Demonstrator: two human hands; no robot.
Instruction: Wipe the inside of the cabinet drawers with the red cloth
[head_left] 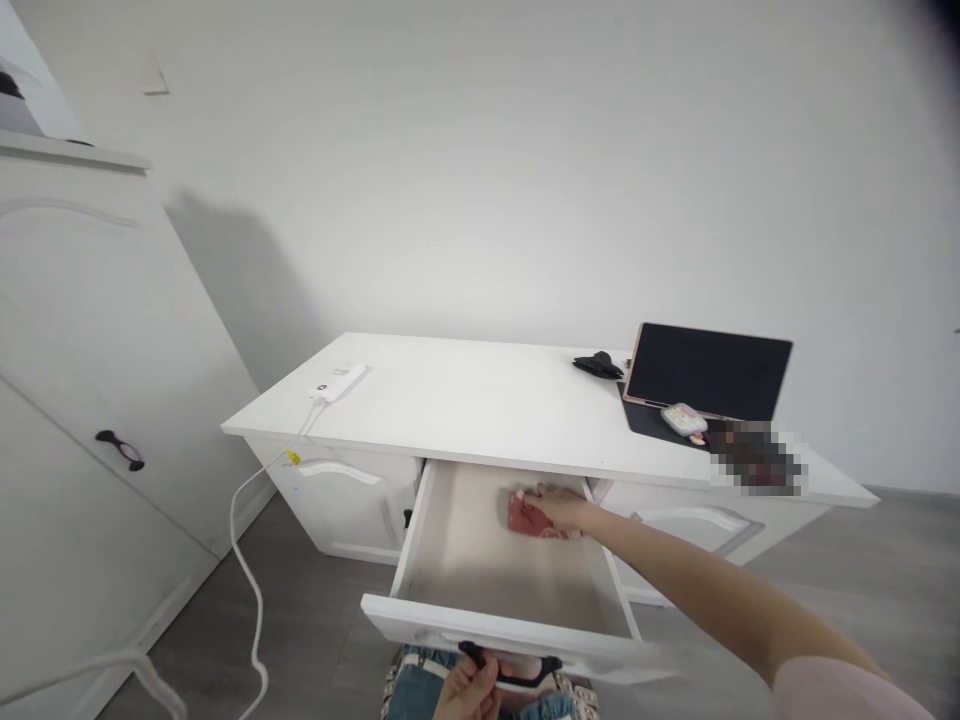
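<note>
A white desk (pixel 480 400) stands against the wall with its middle drawer (pixel 450 610) pulled out towards me. My right hand (pixel 559 506) reaches deep into the drawer and rests on a small red object (pixel 525 517) at its back; the fingers lie over it, curled. My left hand (pixel 469 690) is below the drawer front, fingers wrapped round the black drawer handle (pixel 517 672). The drawer's floor otherwise shows bare wood.
On the desk: a white power strip (pixel 339 382) with a cable hanging off the left edge to the floor, a black item (pixel 598 364), a propped dark tablet (pixel 705 372) with a small pale device (pixel 683 418) before it. A white wardrobe (pixel 90 400) stands at left.
</note>
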